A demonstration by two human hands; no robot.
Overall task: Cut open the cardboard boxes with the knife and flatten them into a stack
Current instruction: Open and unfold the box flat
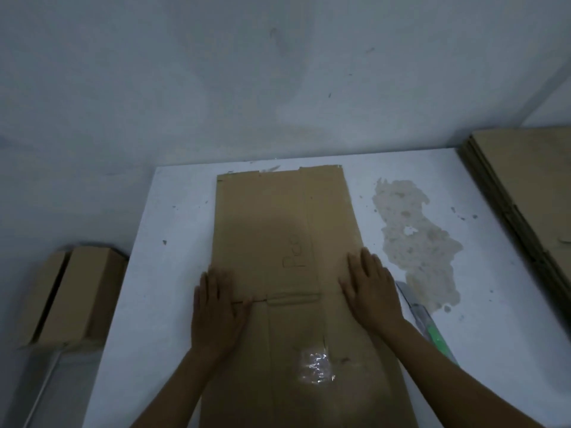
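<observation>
Pressing flattened box point(278, 217), hands point(216, 310) point(372, 291) flat

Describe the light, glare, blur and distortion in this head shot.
Head view: dim, bluish, even light, with a soft shadow across the middle of the flattened cardboard; the only glare is on the clear tape near its close end; everything slightly soft, the handwriting barely readable; wide-angle bending splays the table edges outward.

One piece of writing can be read: a handwritten word point(293, 253) in dark pen on the flattened cardboard box point(272, 208), at the centre of the frame. It runs sideways and begins "Rec"; its last letters are too blurred to tell.
</observation>
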